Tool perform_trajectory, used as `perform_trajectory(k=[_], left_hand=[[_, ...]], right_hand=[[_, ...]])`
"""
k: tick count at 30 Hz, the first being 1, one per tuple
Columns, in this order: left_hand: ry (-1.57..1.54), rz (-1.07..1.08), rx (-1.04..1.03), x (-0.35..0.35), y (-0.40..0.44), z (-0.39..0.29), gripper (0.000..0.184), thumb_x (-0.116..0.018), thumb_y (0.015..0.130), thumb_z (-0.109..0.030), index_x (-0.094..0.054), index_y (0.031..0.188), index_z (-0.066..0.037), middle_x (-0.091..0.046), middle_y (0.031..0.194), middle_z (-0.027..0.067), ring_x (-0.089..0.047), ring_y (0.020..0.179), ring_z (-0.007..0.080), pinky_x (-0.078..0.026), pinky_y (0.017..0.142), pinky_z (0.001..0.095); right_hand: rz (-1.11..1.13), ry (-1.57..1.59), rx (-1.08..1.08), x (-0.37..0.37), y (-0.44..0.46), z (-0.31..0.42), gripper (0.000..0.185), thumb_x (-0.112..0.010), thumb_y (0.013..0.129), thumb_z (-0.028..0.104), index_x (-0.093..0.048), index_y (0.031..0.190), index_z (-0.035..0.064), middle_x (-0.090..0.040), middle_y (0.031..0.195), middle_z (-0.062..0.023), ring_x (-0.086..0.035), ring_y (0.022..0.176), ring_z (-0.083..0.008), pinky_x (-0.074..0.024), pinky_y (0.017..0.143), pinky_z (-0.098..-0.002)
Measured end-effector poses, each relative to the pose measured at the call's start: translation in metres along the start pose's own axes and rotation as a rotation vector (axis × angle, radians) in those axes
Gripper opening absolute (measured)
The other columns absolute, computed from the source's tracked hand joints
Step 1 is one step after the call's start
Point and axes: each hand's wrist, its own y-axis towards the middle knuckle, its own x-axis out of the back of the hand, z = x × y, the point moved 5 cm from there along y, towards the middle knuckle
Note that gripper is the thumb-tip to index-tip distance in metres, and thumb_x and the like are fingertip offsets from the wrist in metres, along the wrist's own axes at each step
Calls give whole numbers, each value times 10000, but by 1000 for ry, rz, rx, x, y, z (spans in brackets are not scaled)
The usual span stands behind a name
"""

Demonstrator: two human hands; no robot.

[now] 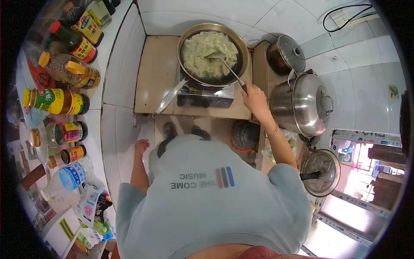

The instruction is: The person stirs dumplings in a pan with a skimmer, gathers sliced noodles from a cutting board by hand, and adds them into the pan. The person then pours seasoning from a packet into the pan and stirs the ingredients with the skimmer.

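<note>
My right hand is wrapped around the dark handle of a metal spatula, whose head is partly buried in food. That food is a heap of pale greenish, wide noodle-like strips; their exact kind is unclear. They fill most of a wok, which sits on a small gas stove. The wok's long metal handle points toward me on the left, with neither hand on it. Low at my left side hangs my left hand, its fingers loosely bent and nothing visible in them.
Sauce and oil bottles line the left counter. To the right are a lidded dark pot, a large steel pot and a glass lid. A dark round container stands below the tiled ledge.
</note>
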Motion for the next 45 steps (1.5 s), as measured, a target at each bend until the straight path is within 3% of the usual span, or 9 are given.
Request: perform_trajectory(k=[10,12,18,22,25,31,36,39,45], left_hand=[[70,-34,1,3,-8,-11,245,-575,870,-175,-660,911,51,-662,701,106,-616,638,163,-493,611,297],[83,-35,-15,3,-9,-9,246,-577,869,-179,-664,899,49,-659,690,106,-616,633,164,-491,611,298],[63,-57,-36,1,-10,0,245,-577,869,-182,-668,886,45,-661,687,109,-614,620,172,-484,615,302],[47,1,-42,3,13,25,232,-580,867,-161,-666,913,49,-663,691,113,-621,625,169,-502,616,300],[19,-20,-14,0,6,16,231,-587,866,-158,-665,920,53,-662,700,113,-629,631,169,-521,611,295],[80,3,-6,-7,12,16,238,-592,872,-167,-662,923,55,-664,745,131,-637,641,180,-537,605,295],[40,5,12,-10,8,4,237,-596,869,-165,-658,932,55,-667,761,134,-647,669,182,-538,627,294],[11,2,21,-8,12,8,231,-590,869,-157,-656,939,53,-670,775,129,-649,679,180,-536,644,291],[88,-43,42,-2,7,13,259,-559,867,-191,-668,892,43,-670,720,112,-645,665,181,-513,635,302]], right_hand=[[-234,65,42,-20,50,14,458,-598,842,214,-507,1244,16,-640,818,-220,-621,785,-423,-513,680,-471],[-156,292,-87,-18,55,10,429,-622,825,211,-559,1195,2,-658,883,-217,-642,839,-366,-518,712,-423],[-184,563,-121,-5,57,-21,381,-657,807,211,-614,1114,-12,-667,939,-214,-671,854,-293,-512,779,-352],[-160,573,-34,59,27,-11,348,-672,794,170,-620,1090,-6,-677,899,-187,-674,837,-295,-510,755,-342],[-41,286,6,114,2,1,321,-683,766,150,-636,1047,2,-669,861,-197,-665,824,-311,-510,740,-342],[144,147,8,163,-31,20,313,-688,739,161,-670,1014,14,-658,869,-213,-655,803,-321,-510,725,-361],[226,14,22,134,-37,33,325,-663,751,160,-660,1037,7,-652,860,-229,-644,834,-341,-510,745,-405],[100,-60,90,93,-33,33,299,-635,783,176,-650,1022,-3,-643,852,-243,-629,856,-382,-506,751,-443],[102,-27,-70,20,-11,24,285,-573,858,209,-541,1027,-18,-617,858,-278,-602,817,-480,-501,722,-521]])
